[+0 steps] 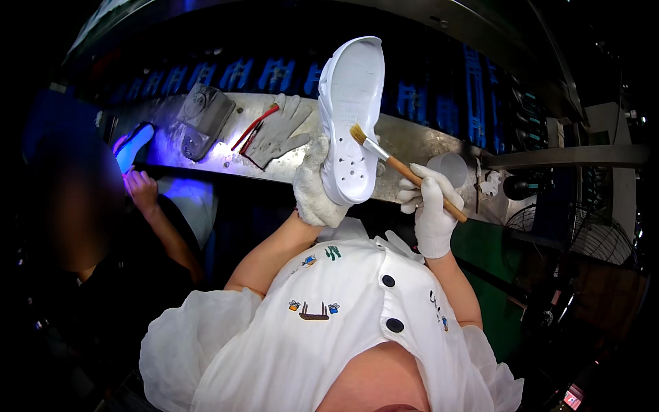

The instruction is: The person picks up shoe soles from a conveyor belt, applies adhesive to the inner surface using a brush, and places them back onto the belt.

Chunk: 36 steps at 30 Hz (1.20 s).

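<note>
In my gloved left hand (313,189) is a white shoe sole (353,89), held up with its holed end toward me and its inner face showing. The glove wraps round the sole's left edge; some fingers are hidden behind it. My right hand (434,213), in a white glove, is closed round the wooden handle of a paintbrush (398,167). The tan bristles lie over the middle of the sole, just above the small holes. Whether they touch the surface I cannot tell.
On the metal bench (274,175) lie a grey work glove (280,130), a red-handled tool (255,128) and a clear plastic container (199,120). A round white tub (448,168) stands right. At left, a co-worker's hand (141,189) holds a glowing blue sole (133,146). A wire fan guard (583,233) is at right.
</note>
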Available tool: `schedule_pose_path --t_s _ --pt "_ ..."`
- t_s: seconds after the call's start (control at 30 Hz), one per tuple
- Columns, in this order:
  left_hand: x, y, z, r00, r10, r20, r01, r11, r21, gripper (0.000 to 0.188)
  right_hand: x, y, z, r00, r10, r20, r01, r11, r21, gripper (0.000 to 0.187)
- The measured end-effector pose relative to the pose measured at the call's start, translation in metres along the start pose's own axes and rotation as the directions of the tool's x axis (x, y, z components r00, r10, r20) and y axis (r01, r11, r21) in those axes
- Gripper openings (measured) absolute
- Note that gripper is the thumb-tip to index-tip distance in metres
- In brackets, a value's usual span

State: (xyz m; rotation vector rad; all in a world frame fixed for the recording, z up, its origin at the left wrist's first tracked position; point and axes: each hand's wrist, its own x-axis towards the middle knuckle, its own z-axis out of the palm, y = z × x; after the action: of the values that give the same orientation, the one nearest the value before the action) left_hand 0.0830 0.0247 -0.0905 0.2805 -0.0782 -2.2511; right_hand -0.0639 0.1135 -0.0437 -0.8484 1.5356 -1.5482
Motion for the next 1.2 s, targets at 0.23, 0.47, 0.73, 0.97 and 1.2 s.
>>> schedule_pose_path --t_s 0.23,0.47,0.73,0.97,1.2 --pt "0.005 0.010 -0.003 0.998 -0.031 0.054 0.039 0.988 -0.151 0.062 -0.007 -0.013 -0.014 0.992 0.010 0.126 -0.003 0.999 -0.054 0.024" --pt "-0.001 0.005 0.006 1.000 -0.024 -0.010 0.024 0.999 -0.039 0.068 0.014 -0.008 -0.001 0.606 -0.517 0.605 0.787 0.502 -0.359 0.044" --pt "0.003 0.010 -0.004 0.995 0.078 -0.064 -0.083 0.993 -0.087 0.063 0.011 -0.037 -0.022 0.602 -0.325 0.729 0.730 0.594 -0.338 0.038" --pt "0.001 0.008 -0.012 0.998 -0.049 0.034 0.054 0.984 -0.172 0.057 0.026 -0.034 -0.025 0.921 -0.178 0.346 0.290 0.907 -0.305 0.024" --pt "0.000 0.004 0.004 1.000 -0.025 -0.010 0.025 1.000 -0.010 0.058 0.026 -0.038 -0.009 0.599 -0.330 0.729 0.775 0.468 -0.425 0.044"
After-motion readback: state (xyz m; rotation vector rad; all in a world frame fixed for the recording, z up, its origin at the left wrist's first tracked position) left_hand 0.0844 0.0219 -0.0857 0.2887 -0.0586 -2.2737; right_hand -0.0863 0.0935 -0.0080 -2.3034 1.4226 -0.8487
